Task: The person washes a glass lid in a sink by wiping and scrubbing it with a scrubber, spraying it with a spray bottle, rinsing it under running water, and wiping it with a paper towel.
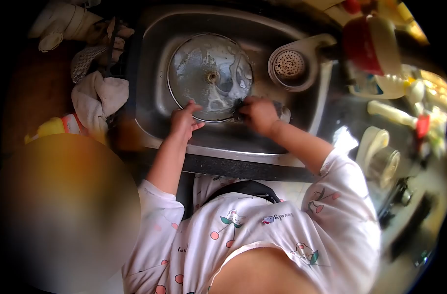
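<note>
A round glass lid with a metal rim and a small centre hole lies in the steel sink, its surface wet and streaked with suds. My left hand is at the lid's lower left edge, holding the rim between thumb and fingers. Against the lower right edge is my right hand, its fingers closed on a dark scrubber that is partly hidden. Beside that hand, something clear and shiny rests in the sink, too blurred to name.
A drain strainer sits in the sink's upper right. Cloths hang at the left. A red and white container, bottles and stacked dishes stand on the right counter. A large blurred round shape fills the lower left.
</note>
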{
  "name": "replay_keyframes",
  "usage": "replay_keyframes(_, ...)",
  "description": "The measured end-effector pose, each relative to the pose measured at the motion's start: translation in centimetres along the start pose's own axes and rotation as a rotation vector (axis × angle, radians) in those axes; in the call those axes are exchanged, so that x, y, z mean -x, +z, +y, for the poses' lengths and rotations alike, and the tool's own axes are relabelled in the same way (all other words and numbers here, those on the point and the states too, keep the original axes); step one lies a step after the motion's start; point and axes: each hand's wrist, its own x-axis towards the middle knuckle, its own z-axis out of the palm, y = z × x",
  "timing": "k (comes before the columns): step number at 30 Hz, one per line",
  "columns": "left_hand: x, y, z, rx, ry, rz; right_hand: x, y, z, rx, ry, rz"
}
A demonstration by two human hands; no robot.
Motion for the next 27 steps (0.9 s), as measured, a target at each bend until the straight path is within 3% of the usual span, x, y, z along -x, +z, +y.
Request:
replay_keyframes(3, -2.6, -0.5, -0.4, -0.060, -0.100, -0.032, -0.2, -0.2, 1.6, -0.128, 0.207, 0.281)
replay_keyframes(7, -6.1, -0.7, -1.3, 0.098, -0.153, -0.006, -3.0, -0.4, 1.6, 0.160, 0.052, 0.589)
replay_keyframes(8, -6.5, -0.6, -1.3, 0.110, -0.159, 0.012, -3.6, -0.4, 1.3, 0.218, 0.126, 0.516)
replay_keyframes(11, -5.8, 0.3, -0.9, 0.111, -0.131, 0.075, -3.8, 0.8, 1.6, 0.334, 0.043, 0.558)
replay_keyframes(15, -5.8, 1.0, -0.4, -0.037, -0.113, 0.167, -3.3, 4.4, -0.9, -0.158, 0.040, 0.106)
replay_keyframes(17, -8.2, 0.8, -1.4, -0.128, -0.105, 0.220, -4.5, 4.3, -3.1, 0.059, -0.329, 0.149)
replay_keyframes(19, -7.6, 0.8, -0.7, -0.133, -0.114, 0.164, -8.8, 4.2, -4.3, 0.040, -0.378, 0.361)
replay_keyframes(22, -9.2, 0.3, -1.4, -0.142, -0.146, 0.135, -15.8, 2.1, -2.4, 0.091, -0.007, 0.233)
replay_keyframes(23, -9.7, 0.1, -1.9, -0.148, -0.162, 0.134, -17.0, 2.1, -0.5, 0.179, 0.076, 0.300)
replay_keyframes(26, -10.8, 0.0, -2.3, -0.255, -0.176, 0.179, -14.2, 0.6, 2.9, 0.277, 0.283, 0.380)
replay_keyframes(27, -12.2, 0.2, -2.9, -0.308, -0.184, 0.202, -12.1, 1.2, 3.9, 0.312, 0.317, 0.311)
